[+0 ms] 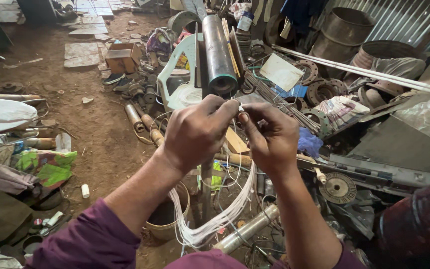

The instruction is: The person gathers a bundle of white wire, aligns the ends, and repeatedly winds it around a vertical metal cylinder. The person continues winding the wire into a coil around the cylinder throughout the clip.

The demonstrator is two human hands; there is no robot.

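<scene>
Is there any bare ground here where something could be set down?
Yes: the dirt floor between the cardboard box and the green cloth lies bare. Under both hands and rightward, pipes, metal discs and white strands crowd it.

Two hands are at work, the left hand point(195, 132) and the right hand point(270, 137), meeting on one bundle of thin white strands point(215, 219) too many to count. One dark upright pipe point(218, 52) stands before them, with one cardboard box point(123, 57) and one small white cylinder point(85, 191) on the dirt floor point(100, 134). One bucket point(167, 219) sits below, and two rusty drums point(347, 27) stand at the corrugated wall.
</scene>
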